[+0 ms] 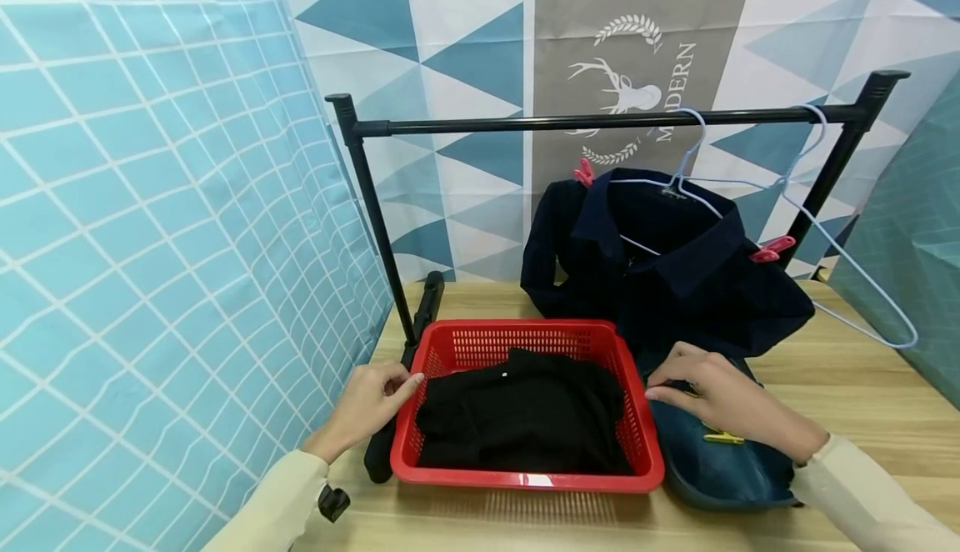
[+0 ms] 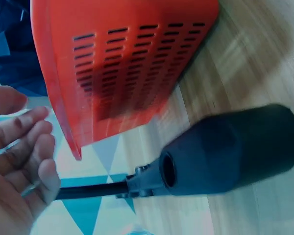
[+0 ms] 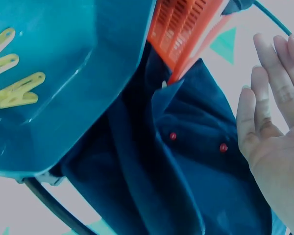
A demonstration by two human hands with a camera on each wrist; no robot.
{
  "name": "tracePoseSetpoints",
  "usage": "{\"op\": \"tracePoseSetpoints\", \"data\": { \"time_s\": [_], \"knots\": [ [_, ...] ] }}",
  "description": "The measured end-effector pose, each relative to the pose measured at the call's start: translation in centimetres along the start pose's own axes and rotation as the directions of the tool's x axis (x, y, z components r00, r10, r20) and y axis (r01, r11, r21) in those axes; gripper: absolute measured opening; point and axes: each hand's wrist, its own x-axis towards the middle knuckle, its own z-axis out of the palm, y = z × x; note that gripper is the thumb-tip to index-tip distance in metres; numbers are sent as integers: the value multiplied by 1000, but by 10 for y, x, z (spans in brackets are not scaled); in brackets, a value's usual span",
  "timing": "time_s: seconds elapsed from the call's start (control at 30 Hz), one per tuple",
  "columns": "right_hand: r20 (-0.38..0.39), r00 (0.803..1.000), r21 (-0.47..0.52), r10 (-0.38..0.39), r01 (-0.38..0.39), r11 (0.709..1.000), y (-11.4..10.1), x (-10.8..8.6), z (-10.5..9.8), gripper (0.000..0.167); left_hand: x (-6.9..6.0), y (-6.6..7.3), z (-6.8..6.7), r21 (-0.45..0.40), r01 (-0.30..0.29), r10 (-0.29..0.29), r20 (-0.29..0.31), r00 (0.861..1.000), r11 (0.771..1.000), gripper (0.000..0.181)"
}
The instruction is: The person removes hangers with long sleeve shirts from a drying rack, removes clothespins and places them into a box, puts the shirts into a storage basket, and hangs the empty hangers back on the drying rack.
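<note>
A red basket (image 1: 525, 479) holds a folded black garment (image 1: 525, 419). My left hand (image 1: 375, 402) is at the basket's left rim; the left wrist view shows its loosely bent fingers beside the basket (image 2: 122, 68), gripping nothing. Near the right rim is my right hand (image 1: 720, 393), above a dark teal basin (image 1: 727, 481). In the right wrist view that hand (image 3: 279, 117) has its fingers extended and holds nothing, beside a navy shirt (image 3: 201, 161). The shirt (image 1: 675, 285) is on a light blue hanger (image 1: 705, 196), with a pink clip (image 1: 772, 249) at each shoulder.
A black rack (image 1: 525, 124) spans the wooden table (image 1: 862, 385), its left foot (image 2: 245, 152) beside the basket. Another blue hanger (image 1: 870, 268) hangs at the bar's right end. Several yellow clips (image 3: 19, 93) lie in the basin. A tiled blue sheet (image 1: 150, 202) borders the left side.
</note>
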Motion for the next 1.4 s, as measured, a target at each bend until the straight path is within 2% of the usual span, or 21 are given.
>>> {"op": "tracePoseSetpoints", "data": {
  "time_s": [0.1, 0.17, 0.27, 0.4, 0.5, 0.7, 0.9, 1.03, 1.23, 1.3, 1.4],
  "knots": [
    [-42, 999, -16, 15, -16, 1000, 5, -4, -6, 27, -2, -2, -3, 36, 104, -105, 47, 993, 994, 32],
    [-63, 998, -17, 23, -24, 1000, 7, -5, -10, 32, -3, -2, -4, 53, 161, -165, 84, 983, 986, 35],
    [-86, 995, -28, 41, -43, 999, 8, -7, -16, 31, -6, -3, -3, 64, 219, -227, 153, 962, 974, 41],
    [-97, 994, -48, 57, -62, 997, 8, -9, -23, 30, -10, -4, 1, 1, 314, -302, 281, 911, 949, 48],
    [-109, 992, -48, 59, -65, 997, 10, -11, -26, 34, -11, -4, 4, -56, 380, -342, 331, 879, 923, 50],
    [-155, 985, -65, 75, -86, 994, 12, -14, -28, 35, -12, -3, 6, -103, 406, -353, 334, 874, 908, 50],
    [-241, 968, -115, 74, -104, 988, 14, -14, -34, 36, -12, -2, 7, -95, 432, -379, 337, 862, 897, 48],
    [-310, 950, -143, 45, -94, 985, 14, -14, -43, 41, -13, -1, 7, -95, 437, -385, 334, 860, 894, 47],
    [-382, 922, -182, 66, -145, 972, 17, -18, -58, 40, -14, 0, 6, -105, 452, -394, 343, 852, 886, 47],
    [-410, 909, -192, 73, -165, 967, 18, -19, -63, 39, -13, 0, 7, -107, 458, -399, 347, 849, 882, 47],
    [-463, 882, -203, 86, -199, 959, 21, -22, -71, 37, -14, 0, 7, -120, 454, -392, 344, 853, 883, 48]
  ]
}}
